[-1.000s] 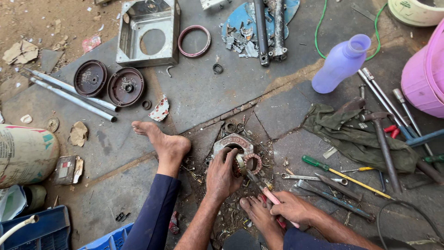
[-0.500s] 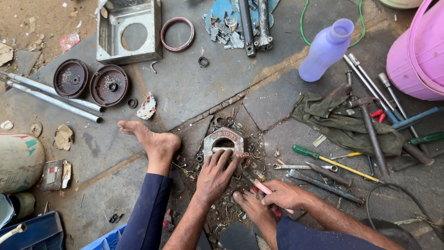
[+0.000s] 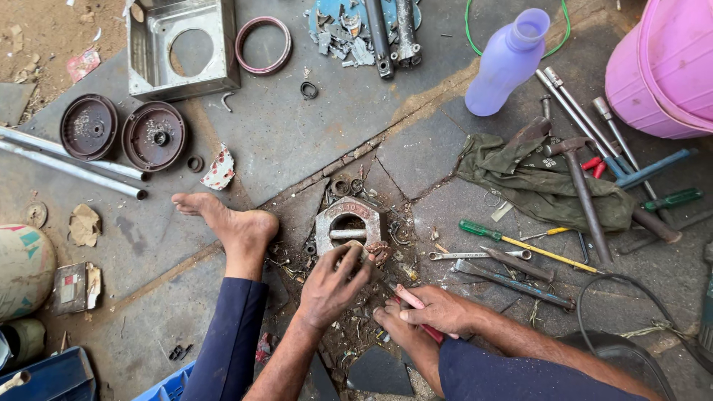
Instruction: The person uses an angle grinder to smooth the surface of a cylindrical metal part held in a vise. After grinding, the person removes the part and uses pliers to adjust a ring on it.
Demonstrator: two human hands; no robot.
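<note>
Left hand (image 3: 332,282) fingers now grip metal housing's (image 3: 347,221) edge | right hand (image 3: 438,310) stays clenched on red-handled tool (image 3: 413,303)

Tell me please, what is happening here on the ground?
A person sits barefoot on the stone floor, working on a grey metal housing between their feet. The left hand rests at its lower edge, and the right hand holds a red-handled tool pointed toward it. Screwdrivers, a spanner, a hammer on a green cloth, and a purple bottle lie nearby.
</note>
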